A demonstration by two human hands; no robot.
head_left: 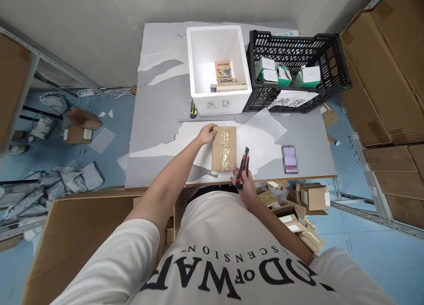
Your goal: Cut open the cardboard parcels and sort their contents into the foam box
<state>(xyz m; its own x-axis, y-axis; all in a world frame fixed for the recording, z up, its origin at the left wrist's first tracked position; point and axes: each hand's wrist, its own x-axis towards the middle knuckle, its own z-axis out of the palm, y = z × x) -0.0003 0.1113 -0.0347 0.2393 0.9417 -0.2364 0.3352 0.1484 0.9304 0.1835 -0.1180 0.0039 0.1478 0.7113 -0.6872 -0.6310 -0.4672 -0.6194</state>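
A flat brown cardboard box [218, 150] with shiny clear tape down its middle lies near the front edge of the table. My left hand [208, 133] grips its far left corner, thumb on top and fingers along the side. In my right hand [245, 185] is a black and red utility knife [243, 168], its tip pointing away from me. The right fingertips are close to the box's near right corner; whether they touch it I cannot tell.
A white foam box [218, 102] holding booklets stands at the back, beside a black crate [298, 97] with green-white cartons. A yellow-black knife [193, 109] and a phone [290, 159] lie on the table [155, 119]. Below are cardboard boxes [314, 196].
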